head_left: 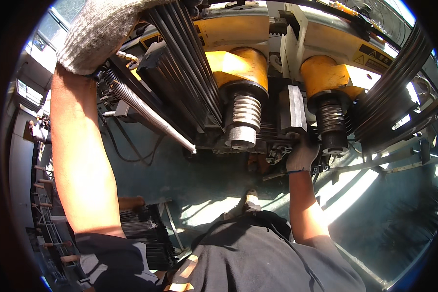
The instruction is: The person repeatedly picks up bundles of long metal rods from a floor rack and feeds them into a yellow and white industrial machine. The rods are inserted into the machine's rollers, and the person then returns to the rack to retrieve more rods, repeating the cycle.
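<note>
My gloved left hand (100, 34) grips the dark rod bundle (190, 63) running lengthwise toward the machine's front edge, w/ right hand (301, 155) closed low under the roller (332, 129).

coil spring (131, 100) left | fan (374, 14) top right | blue floor (204, 180)

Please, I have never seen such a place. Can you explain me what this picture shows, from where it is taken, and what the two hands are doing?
The camera sits on a worker's head and looks down, so the picture bends at its rim. Both hands wear knitted gloves. The left hand, raised high, rests on a bundle of long dark rods. The right hand reaches in under a yellow machine, beside its ribbed steel rollers. More dark rods lie stacked low at the left. Below are the floor and one shoe.
</note>
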A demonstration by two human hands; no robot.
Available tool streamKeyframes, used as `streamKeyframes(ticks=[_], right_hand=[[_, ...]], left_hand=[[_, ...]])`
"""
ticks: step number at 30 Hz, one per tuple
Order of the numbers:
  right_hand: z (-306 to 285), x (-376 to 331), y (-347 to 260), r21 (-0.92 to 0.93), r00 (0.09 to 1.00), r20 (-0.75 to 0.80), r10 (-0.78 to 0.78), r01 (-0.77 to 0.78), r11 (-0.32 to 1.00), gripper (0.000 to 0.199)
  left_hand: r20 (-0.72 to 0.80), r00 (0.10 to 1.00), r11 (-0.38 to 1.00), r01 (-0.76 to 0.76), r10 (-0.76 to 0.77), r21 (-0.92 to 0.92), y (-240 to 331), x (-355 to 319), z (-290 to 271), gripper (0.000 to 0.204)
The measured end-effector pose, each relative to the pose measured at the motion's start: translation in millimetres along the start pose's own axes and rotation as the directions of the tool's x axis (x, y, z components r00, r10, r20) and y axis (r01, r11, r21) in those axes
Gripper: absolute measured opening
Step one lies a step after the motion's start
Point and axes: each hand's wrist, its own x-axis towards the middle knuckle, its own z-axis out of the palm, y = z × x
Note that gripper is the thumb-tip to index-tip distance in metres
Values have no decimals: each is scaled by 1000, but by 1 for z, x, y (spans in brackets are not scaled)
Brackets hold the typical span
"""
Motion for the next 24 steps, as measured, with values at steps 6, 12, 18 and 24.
streamKeyframes(ticks=[6, 12, 18, 24], right_hand=[[2, -9, -11, -455, 830, 338, -444, 557, 695, 26], [-47, -50, -38, 227, 999, 43, 33, -42, 973, 32], [-64, -155, -44, 27, 954, 297, -36, 30, 999, 49], [12, -252, -48, -21, 734, 657, -172, 246, 969, 47]], left_hand=[[-94, 995, 995, -38, 46, 92, 15, -40, -18, 10], [-275, 892, 931, -322, 359, 172, 17, -117, -4, 7], [-448, 731, 810, -243, 515, 534, 49, -312, -39, 5], [-819, 441, 870, -146, -368, -470, 125, -554, -40, 29]])
